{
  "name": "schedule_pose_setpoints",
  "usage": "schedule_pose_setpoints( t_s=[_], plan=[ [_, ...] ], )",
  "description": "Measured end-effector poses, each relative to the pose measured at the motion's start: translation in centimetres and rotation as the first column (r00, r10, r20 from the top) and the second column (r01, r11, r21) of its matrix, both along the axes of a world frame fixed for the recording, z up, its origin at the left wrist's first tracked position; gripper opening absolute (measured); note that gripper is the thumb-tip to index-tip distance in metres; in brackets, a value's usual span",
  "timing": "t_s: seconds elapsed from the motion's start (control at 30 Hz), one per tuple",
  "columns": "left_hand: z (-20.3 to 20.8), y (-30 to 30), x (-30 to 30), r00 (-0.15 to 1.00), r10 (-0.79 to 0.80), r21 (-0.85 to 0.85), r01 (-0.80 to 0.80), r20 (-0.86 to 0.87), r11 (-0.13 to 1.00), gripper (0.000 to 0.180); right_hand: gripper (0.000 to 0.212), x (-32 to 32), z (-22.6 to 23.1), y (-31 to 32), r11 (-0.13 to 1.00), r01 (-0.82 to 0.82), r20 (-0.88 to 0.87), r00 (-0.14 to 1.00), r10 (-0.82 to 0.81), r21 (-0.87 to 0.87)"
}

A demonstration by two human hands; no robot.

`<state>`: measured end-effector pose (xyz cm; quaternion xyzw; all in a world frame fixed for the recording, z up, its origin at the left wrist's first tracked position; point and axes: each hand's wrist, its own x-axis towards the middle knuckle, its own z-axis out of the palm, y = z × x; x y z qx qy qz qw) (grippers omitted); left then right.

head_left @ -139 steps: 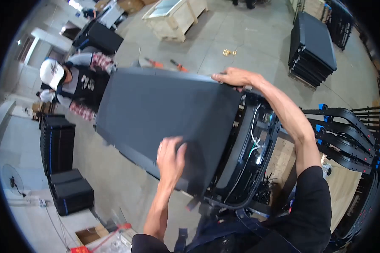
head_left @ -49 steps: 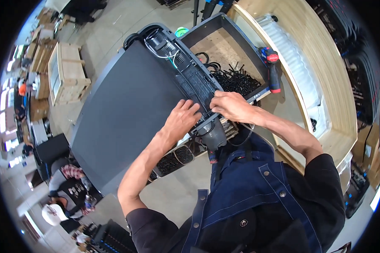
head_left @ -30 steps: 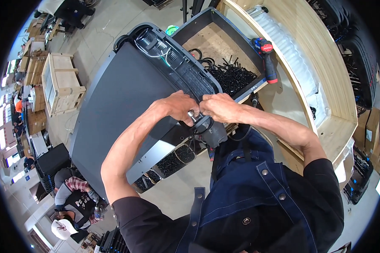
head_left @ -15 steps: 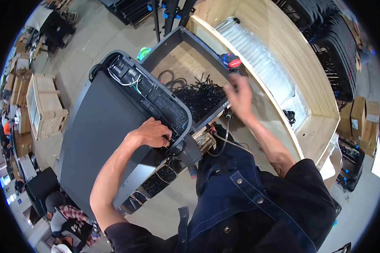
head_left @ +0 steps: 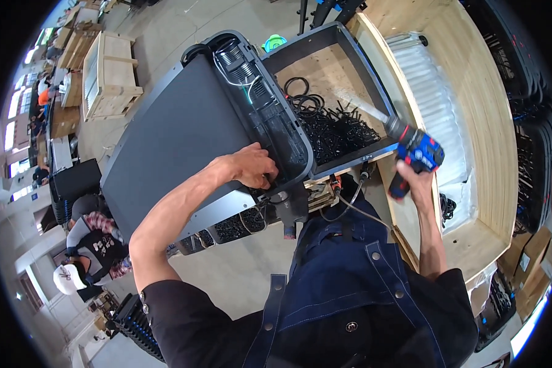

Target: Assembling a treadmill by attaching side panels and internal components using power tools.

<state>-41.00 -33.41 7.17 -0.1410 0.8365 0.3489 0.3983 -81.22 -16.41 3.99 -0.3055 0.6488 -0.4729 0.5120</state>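
Observation:
My right hand (head_left: pixel 416 181) grips the handle of a blue and black cordless drill (head_left: pixel 424 152). Its long bit points up and left, over a grey-rimmed tray (head_left: pixel 374 66) with a heap of black screws (head_left: pixel 340 132) and several black rings (head_left: pixel 305 95). On the left lies a treadmill base with a dark belt (head_left: pixel 178 122). Its uncovered end compartment (head_left: pixel 265 110) shows a coiled part and white and green wires. My left hand (head_left: pixel 256 166) rests at the compartment's near corner, fingers curled down. What they pinch, if anything, is hidden.
A long wooden crate (head_left: pixel 497 122) with a wrapped white panel (head_left: pixel 432 92) stands on the right. An air hose (head_left: pixel 368 211) hangs by my waist. Small bins (head_left: pixel 230 226) of dark parts sit below the treadmill. Another person (head_left: pixel 95 248) is at lower left.
My right hand has taken hold of the drill and lifted it from the tray's right edge, bringing it nearer. My left hand stays at the compartment corner. The view has shifted.

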Motion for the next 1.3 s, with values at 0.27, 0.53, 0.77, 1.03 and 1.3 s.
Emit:
schedule_pose_setpoints(
  t_s=[0.27,0.53,0.77,1.03,1.3],
  plan=[
    [0.0,0.0,-0.5,1.000,0.026,-0.008,-0.026,-0.007,1.000,0.020,0.044,3.0,-1.4,2.3,0.905,-0.419,0.271,0.882,0.385,0.079],
    [0.5,-0.2,-0.8,1.000,0.023,-0.003,-0.023,0.000,1.000,0.020,0.042,2.6,-2.1,1.1,0.856,-0.509,0.404,0.805,0.434,0.095],
    [0.1,0.1,-0.6,1.000,-0.020,-0.016,0.020,0.019,1.000,0.025,0.031,2.1,-1.9,-1.9,0.777,-0.596,0.394,0.776,0.492,0.204],
    [0.3,-0.4,-0.8,1.000,0.004,-0.016,-0.004,0.021,1.000,0.026,0.036,1.8,-1.9,-3.7,0.748,-0.632,0.325,0.764,0.558,0.202],
    [0.8,-0.4,0.0,0.991,0.131,0.072,-0.128,-0.037,0.989,0.042,0.028,2.6,0.0,-5.7,0.711,-0.678,0.306,0.728,0.613,0.188]
  ],
)
